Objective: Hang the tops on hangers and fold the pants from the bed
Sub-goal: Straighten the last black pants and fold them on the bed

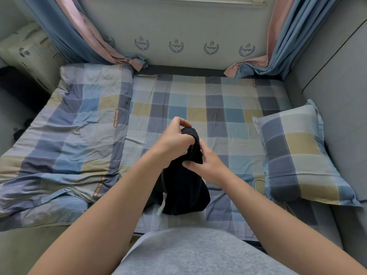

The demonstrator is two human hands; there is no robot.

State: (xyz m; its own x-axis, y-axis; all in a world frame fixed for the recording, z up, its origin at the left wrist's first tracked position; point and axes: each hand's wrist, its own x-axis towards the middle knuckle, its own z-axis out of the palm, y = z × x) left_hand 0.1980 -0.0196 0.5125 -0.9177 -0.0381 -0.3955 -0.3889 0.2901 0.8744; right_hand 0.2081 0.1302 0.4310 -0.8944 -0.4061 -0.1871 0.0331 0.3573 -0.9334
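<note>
A black garment (183,191) hangs bunched above the near middle of the checked bed (198,108), with a white drawstring dangling at its lower left. My left hand (172,139) grips its top edge from above. My right hand (208,161) pinches the same cloth just below and to the right. Both hands touch the garment and each other closely. I cannot tell whether it is a top or pants. No hanger is in view.
A folded checked quilt (65,139) covers the bed's left half. A matching pillow (297,153) lies at the right against a grey padded wall (337,86). Blue and pink curtains (89,40) hang at both far corners. A white cable (258,181) shows beside the pillow.
</note>
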